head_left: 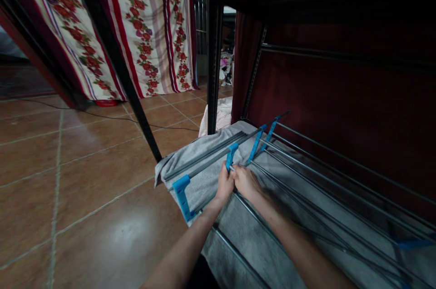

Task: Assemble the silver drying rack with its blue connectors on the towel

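A tubular metal frame is lying along the gray cloth, most of its length spreading toward the cloth's right side. Above the cloth's left part, the left hand is curling its fingers around the lower end of a blue bracket; the right hand, close against it, is pinching a metal tube at that same bracket. How deeply the tube is seating cannot be told, as the fingers are covering the joint. A corner bracket is standing at the cloth's left edge, and loose bars are resting on the cloth just beyond the frame. By judgement, the tubing is appearing hollow, light and stiff, its smooth finish probably offering little friction under twisting. The plastic brackets are likely giving a surer grip, yet are risking cracks under sideways levering. The long, slender assembly is probably flexing at its joints. The soundest hold is therefore lying at the bracket's body and close behind the tube's end, rather than along the bare spans.
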A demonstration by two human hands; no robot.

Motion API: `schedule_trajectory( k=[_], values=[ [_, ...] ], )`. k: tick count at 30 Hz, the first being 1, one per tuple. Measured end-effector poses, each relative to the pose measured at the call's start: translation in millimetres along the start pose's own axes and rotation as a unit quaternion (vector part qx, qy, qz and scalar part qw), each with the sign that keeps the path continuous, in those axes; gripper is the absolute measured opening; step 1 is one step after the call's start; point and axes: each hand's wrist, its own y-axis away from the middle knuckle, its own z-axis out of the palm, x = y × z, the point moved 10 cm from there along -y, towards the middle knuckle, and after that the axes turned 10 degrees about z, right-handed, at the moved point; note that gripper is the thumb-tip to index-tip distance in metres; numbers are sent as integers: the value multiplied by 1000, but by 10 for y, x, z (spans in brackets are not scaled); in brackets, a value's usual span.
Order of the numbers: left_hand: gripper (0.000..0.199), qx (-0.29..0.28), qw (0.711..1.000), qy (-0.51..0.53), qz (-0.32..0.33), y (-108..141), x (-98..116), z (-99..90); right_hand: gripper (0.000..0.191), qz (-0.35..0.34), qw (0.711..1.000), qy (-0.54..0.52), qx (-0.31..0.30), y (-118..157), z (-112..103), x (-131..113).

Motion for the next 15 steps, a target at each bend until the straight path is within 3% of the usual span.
schedule_trajectory(
  k=[10, 15],
  values=[
    [18, -8, 1000, -5, 6, -20, 28, -4, 28, 10, 1000, 1, 1, 27, -54, -20],
    [18, -4, 1000, -16, 8, -30, 21, -7, 42, 20, 996, 20, 85, 460, -225, 88]
  ],
)
